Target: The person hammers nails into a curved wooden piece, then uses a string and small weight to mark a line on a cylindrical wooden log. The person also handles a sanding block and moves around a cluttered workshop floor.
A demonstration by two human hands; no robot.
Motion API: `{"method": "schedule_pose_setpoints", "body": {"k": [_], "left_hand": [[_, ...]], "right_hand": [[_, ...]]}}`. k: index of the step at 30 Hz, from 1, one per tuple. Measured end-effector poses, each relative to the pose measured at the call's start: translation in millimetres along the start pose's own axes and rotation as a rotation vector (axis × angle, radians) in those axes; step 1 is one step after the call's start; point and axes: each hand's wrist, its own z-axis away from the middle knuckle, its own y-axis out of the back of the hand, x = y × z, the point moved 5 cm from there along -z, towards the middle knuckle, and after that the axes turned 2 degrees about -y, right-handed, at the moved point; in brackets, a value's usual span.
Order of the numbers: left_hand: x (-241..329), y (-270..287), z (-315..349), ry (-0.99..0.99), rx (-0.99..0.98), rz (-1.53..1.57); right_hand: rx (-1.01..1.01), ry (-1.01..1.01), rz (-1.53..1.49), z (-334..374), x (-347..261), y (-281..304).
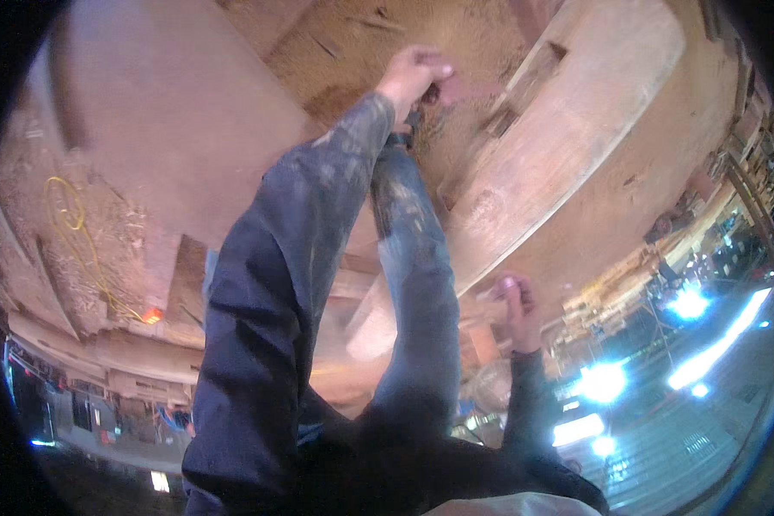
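Observation:
My left arm, in a dark, dusty sleeve, reaches far forward. At its end my left hand (pixel 411 79) is closed, its fingers curled above the sawdust-covered ground. Beside these fingers is a pinkish smear that I cannot make out, so what they grip is unclear. A long pale wooden plank (pixel 568 129) with a rounded end and rectangular cut-outs runs diagonally to the right of that hand. My right hand (pixel 518 311) is raised near the plank's right side, fingers curled and somewhat blurred. Whether it holds anything small does not show. A denim-clad leg (pixel 421 284) stretches forward between my hands.
A wide flat board (pixel 172 103) fills the upper left. A yellow cord (pixel 69 215) with an orange end (pixel 152 316) lies among wood shavings at left. Stacked timber (pixel 731 189) lines the right side, with bright lamps (pixel 603 383) beyond.

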Motion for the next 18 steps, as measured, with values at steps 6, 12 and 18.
{"method": "schedule_pose_setpoints", "body": {"k": [6,12,18], "left_hand": [[-55,-41,-84,0.104,-0.197,0.085],[-75,-81,-114,0.145,-0.279,0.029],[-80,-95,-126,0.151,-0.305,-0.013]], "right_hand": [[0.045,-0.178,0.145,-83,-37,44],[-0.030,-0.243,0.283,-117,-55,51],[-0.049,-0.287,0.222,-135,-40,54]]}}
